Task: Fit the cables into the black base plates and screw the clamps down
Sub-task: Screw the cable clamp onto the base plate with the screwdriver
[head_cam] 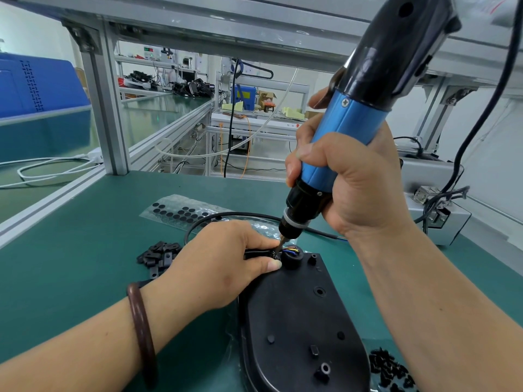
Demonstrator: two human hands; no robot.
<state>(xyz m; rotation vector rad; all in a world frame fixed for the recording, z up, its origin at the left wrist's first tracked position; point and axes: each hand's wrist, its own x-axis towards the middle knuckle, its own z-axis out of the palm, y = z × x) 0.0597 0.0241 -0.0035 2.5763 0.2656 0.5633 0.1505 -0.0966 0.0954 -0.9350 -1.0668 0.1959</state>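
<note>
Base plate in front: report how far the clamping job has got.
Done: the cable lies in the base plate. In hand: the left hand pinches cable and clamp while the right hand holds the electric screwdriver, bit on the clamp. Left: finishing this screw; loose clamps and screws suggest more plates.

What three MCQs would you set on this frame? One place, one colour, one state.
1. The pile of loose clamps lies: A) left of the left hand B) on a shelf C) in a bin.
2. The screwdriver body is: A) red B) blue C) yellow.
3. The left hand is: A) flat and open B) hanging idle C) pinching the cable at the base plate.
A: the pile sits beside that hand. B: blue barrel in the right hand. C: thumb and finger close on the cable.
</note>
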